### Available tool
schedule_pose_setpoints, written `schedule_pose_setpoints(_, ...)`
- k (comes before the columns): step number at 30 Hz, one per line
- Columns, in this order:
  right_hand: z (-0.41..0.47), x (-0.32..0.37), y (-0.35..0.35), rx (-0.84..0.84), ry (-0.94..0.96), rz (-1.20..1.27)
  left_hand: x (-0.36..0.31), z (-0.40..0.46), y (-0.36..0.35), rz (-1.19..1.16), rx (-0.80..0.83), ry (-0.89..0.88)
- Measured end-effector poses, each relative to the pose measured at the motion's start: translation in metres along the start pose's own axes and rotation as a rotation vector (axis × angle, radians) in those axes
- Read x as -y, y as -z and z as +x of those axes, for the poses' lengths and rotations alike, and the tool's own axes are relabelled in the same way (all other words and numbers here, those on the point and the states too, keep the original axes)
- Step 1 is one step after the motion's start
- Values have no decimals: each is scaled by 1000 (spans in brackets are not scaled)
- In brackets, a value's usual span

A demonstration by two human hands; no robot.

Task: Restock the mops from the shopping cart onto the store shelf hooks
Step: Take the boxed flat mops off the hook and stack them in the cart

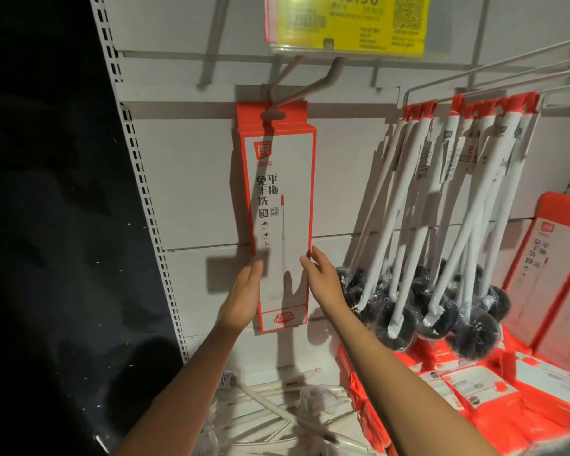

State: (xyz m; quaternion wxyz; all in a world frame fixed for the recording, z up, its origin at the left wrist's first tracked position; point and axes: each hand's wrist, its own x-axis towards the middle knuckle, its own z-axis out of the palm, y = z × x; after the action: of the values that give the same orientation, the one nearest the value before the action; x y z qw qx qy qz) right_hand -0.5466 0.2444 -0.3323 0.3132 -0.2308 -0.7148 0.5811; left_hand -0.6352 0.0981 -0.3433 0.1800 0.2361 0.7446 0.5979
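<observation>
Against the white back panel [191, 179] of a store shelf, one boxed mop [282, 205] already hangs on its hook [278, 108], steadied between the flat, spread left hand [242, 299] and right hand [323, 279], while more red boxes [494, 390] lie at the shelf's lower right edge, so restocking looks only begun.

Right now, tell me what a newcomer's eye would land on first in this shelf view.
First, the tall red and white boxed mop hanging from a grey shelf hook at the centre, with the left hand and right hand flanking its lower part, fingers straight. Next, the bunch of white-handled black brushes hanging to its right. Above, a yellow price tag tops the frame.
</observation>
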Motion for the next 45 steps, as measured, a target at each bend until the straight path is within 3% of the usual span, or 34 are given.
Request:
schedule_pose_setpoints(4,-30,11,21,-73,74,-84,-3,-23,-11,210,1,-224)
schedule_pose_setpoints(10,-96,33,80,-212,283,-430,-31,-87,-34,840,-62,-399)
schedule_pose_setpoints(14,-150,38,134,-279,324,-603,-53,-141,-68,1013,-31,-476)
schedule_pose_setpoints(21,-273,35,248,-420,225,-785,-83,-254,-161,959,74,-615)
schedule_pose_setpoints(30,-445,12,387,-598,-25,-769,-79,-396,-304,776,311,-673)
schedule_pose_setpoints(45,-664,-6,560,-1039,-328,-765,-99,-583,-510,686,836,-898)
